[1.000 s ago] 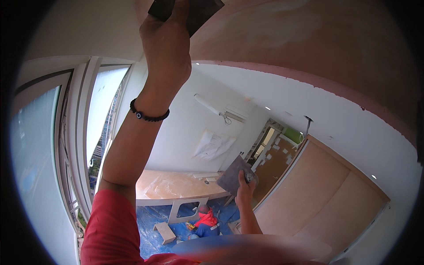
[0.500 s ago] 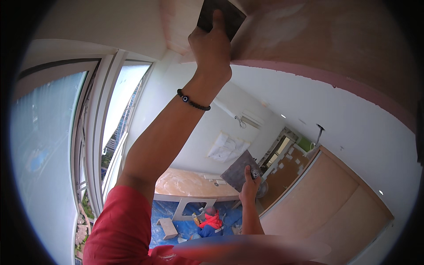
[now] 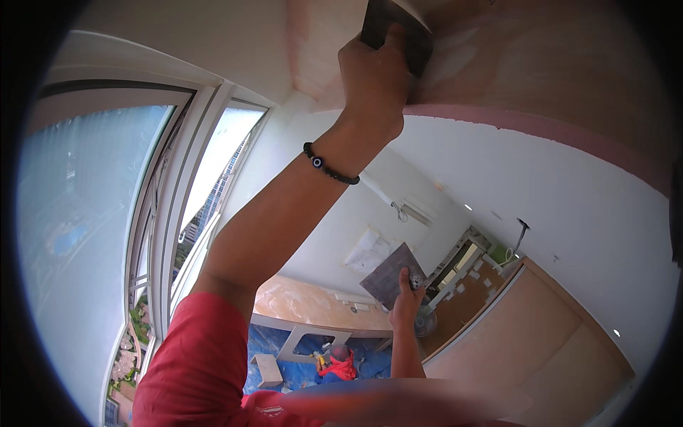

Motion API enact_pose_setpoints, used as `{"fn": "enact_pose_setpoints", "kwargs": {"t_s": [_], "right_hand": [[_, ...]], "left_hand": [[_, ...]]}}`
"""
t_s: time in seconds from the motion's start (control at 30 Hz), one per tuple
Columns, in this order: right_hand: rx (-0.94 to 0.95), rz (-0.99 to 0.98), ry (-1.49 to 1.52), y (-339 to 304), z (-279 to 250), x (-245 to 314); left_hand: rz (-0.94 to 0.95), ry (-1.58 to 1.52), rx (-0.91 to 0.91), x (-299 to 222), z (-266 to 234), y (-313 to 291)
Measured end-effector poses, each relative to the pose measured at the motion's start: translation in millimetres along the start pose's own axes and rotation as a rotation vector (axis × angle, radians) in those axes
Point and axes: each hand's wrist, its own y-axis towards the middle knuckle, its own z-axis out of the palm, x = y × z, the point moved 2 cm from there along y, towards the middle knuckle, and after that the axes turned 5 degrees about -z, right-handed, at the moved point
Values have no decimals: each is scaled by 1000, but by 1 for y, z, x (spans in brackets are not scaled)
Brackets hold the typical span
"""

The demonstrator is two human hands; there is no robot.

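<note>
My left hand (image 3: pixel 373 82) reaches high at the top of the view, closed round a dark, flat putty scraper (image 3: pixel 418 44). The blade lies against or just below the smeared pinkish-brown overhead surface (image 3: pixel 541 57); actual contact is hard to tell. A beaded bracelet (image 3: pixel 331 171) circles that wrist. Lower and right of centre, my right hand (image 3: pixel 405 306) grips a grey square plate (image 3: pixel 389 279), its thumb over the face. Near the thumb sits a small pale lump (image 3: pixel 415 283), perhaps putty.
Tall windows (image 3: pixel 92 213) stand at the left, one pane tilted out. Far below, a person in a red hood (image 3: pixel 340 366) is on blue floor sheeting, near a small board stand (image 3: pixel 267 370). A large wooden panel (image 3: pixel 533 320) rises at the right, and a fan (image 3: pixel 425 322) stands behind my right hand.
My left hand and the scraper have shifted right along the overhead surface. The whole view has moved slightly too. The person below has bent lower. Both grips stay the same.
</note>
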Motion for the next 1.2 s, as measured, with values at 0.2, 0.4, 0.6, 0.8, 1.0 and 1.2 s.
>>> {"fn": "enact_pose_setpoints", "kwargs": {"t_s": [0.2,0.4,0.6,0.8,1.0,1.2], "right_hand": [[23,-76,82,-3,3,9],[107,8,74,-5,-1,23],[63,-131,182,-12,4,38],[94,-89,259,-15,11,35],[182,-68,329,-13,23,29],[231,59,428,-12,40,18]], "left_hand": [[74,33,38,-26,20,-29],[194,111,128,-58,46,-57],[366,362,310,-114,72,-106],[516,426,172,-152,107,-146],[453,407,373,-170,101,-173],[542,385,398,-150,38,-161]]}}
